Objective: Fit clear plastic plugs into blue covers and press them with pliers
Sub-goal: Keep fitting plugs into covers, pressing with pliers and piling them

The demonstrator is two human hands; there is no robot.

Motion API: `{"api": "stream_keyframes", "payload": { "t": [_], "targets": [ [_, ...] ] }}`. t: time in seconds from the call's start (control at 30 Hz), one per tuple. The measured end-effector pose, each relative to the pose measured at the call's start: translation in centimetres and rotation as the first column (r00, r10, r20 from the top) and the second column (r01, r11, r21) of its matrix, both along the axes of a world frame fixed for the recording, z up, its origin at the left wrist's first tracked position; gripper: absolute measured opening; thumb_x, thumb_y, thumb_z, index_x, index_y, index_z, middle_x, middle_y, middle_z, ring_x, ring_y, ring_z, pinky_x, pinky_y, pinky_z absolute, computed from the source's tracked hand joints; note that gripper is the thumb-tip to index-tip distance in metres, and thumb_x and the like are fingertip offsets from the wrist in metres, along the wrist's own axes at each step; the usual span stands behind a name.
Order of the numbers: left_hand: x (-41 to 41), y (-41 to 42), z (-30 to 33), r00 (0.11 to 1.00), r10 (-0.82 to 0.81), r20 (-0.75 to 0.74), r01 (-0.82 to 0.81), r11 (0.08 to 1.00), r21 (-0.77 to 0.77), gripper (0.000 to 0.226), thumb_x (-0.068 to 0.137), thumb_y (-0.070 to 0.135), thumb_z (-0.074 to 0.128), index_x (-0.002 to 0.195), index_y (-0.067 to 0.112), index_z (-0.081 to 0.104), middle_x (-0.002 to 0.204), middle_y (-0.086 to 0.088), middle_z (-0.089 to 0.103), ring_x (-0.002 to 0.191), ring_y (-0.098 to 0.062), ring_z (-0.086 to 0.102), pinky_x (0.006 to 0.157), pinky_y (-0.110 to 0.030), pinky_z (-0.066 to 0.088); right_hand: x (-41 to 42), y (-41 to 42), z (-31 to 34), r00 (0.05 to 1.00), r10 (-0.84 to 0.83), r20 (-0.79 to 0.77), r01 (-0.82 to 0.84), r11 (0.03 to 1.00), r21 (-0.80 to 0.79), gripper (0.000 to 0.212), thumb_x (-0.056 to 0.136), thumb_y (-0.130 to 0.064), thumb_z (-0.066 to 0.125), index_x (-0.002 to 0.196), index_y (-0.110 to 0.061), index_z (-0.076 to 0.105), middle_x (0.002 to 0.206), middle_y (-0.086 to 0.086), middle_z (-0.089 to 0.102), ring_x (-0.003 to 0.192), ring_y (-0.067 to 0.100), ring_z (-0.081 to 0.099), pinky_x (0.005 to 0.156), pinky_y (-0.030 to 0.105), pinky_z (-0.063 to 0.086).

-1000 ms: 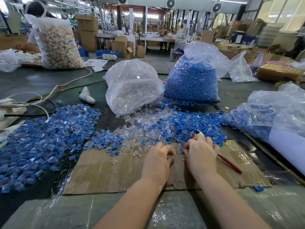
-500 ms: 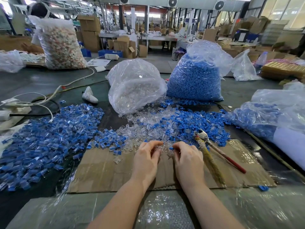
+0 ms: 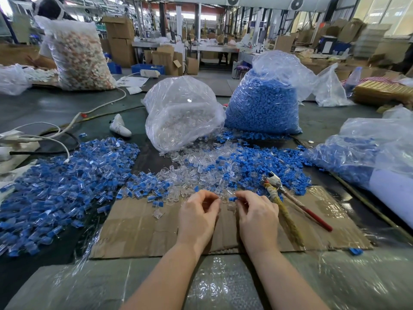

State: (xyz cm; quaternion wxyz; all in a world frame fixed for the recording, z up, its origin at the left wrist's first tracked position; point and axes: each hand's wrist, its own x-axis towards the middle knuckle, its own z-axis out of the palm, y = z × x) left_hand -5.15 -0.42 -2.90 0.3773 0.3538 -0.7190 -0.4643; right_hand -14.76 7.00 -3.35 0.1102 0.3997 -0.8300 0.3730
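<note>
My right hand [image 3: 257, 217] pinches a small blue cover [image 3: 233, 199] at its fingertips, just above the near edge of the loose parts. My left hand [image 3: 197, 217] is beside it, with thumb and forefinger curled together on what looks like a clear plug [image 3: 217, 199]. Loose clear plugs [image 3: 201, 173] and blue covers [image 3: 257, 168] are heaped right in front of both hands. The pliers [image 3: 274, 182] lie unheld on the cardboard to the right of my right hand, one handle wrapped in yellowish tape, the other red.
A cardboard sheet [image 3: 138, 231] lies under my hands. Left of it is a big heap of blue-and-clear pieces [image 3: 55, 182]. Behind stand a bag of clear plugs [image 3: 181, 113] and a bag of blue covers [image 3: 263, 101]. Another bag [image 3: 368, 153] lies at the right, with cables [image 3: 55, 135] at the far left.
My right hand let go of the pliers, which now lie on the cardboard. Both hands reached into the loose parts and came back a little, each with a piece.
</note>
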Motion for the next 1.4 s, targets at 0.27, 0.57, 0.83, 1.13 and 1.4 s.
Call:
{"api": "stream_keyframes", "payload": {
  "t": [0.27, 0.57, 0.83, 1.13, 1.4],
  "targets": [
    [0.0, -0.2, 0.0, 0.998, 0.014, -0.066, -0.007, 0.995, 0.101, 0.033, 0.083, 0.001, 0.064, 0.081, 0.034, 0.060, 0.079, 0.009, 0.067, 0.074, -0.001, 0.063, 0.068, -0.010, 0.049, 0.1, 0.2, 0.1, 0.998, 0.066, -0.007, -0.066, 0.996, -0.056, 0.002, 0.086, -0.018, 0.066, 0.084, -0.018, 0.066, 0.079, -0.004, 0.067, 0.078, 0.020, 0.058, 0.071, 0.029, 0.023],
    [-0.1, -0.5, -0.4, 0.999, 0.023, -0.042, -0.018, 0.994, 0.106, 0.025, 0.084, 0.006, 0.066, 0.074, 0.029, 0.062, 0.074, 0.006, 0.066, 0.074, -0.008, 0.063, 0.070, -0.018, 0.052, 0.5, 0.3, 0.1, 0.992, 0.118, -0.046, -0.120, 0.991, -0.057, 0.010, 0.082, -0.020, 0.070, 0.076, -0.020, 0.062, 0.076, -0.008, 0.062, 0.073, 0.016, 0.052, 0.072, 0.029, 0.022],
    [0.0, -0.4, -0.3, 0.999, 0.026, -0.021, -0.025, 0.998, 0.054, 0.026, 0.083, 0.006, 0.066, 0.073, 0.029, 0.060, 0.072, 0.003, 0.066, 0.072, -0.013, 0.063, 0.068, -0.020, 0.053, 0.6, 0.2, 0.2, 0.991, 0.108, -0.076, -0.112, 0.992, -0.050, 0.016, 0.078, -0.023, 0.072, 0.067, -0.020, 0.060, 0.065, -0.010, 0.056, 0.064, 0.016, 0.050, 0.069, 0.030, 0.022],
    [0.3, -0.1, 0.3, 0.996, -0.086, 0.012, 0.085, 0.995, 0.056, 0.019, 0.085, 0.003, 0.062, 0.078, 0.020, 0.062, 0.074, 0.001, 0.065, 0.066, -0.001, 0.058, 0.063, -0.013, 0.049, 0.6, 0.1, 0.1, 0.987, 0.128, -0.102, -0.131, 0.991, -0.031, 0.018, 0.075, -0.023, 0.073, 0.064, -0.020, 0.059, 0.062, -0.009, 0.058, 0.062, 0.016, 0.052, 0.066, 0.028, 0.016],
    [0.3, -0.1, 0.4, 0.997, -0.072, -0.041, 0.076, 0.992, 0.098, 0.024, 0.090, 0.005, 0.057, 0.088, 0.029, 0.060, 0.077, 0.002, 0.063, 0.062, 0.002, 0.055, 0.061, -0.012, 0.047, 0.7, 0.4, 0.3, 0.980, 0.159, -0.119, -0.166, 0.985, -0.047, 0.014, 0.077, -0.027, 0.074, 0.071, -0.021, 0.062, 0.069, -0.011, 0.061, 0.067, 0.013, 0.053, 0.070, 0.030, 0.026]
  ]
}}
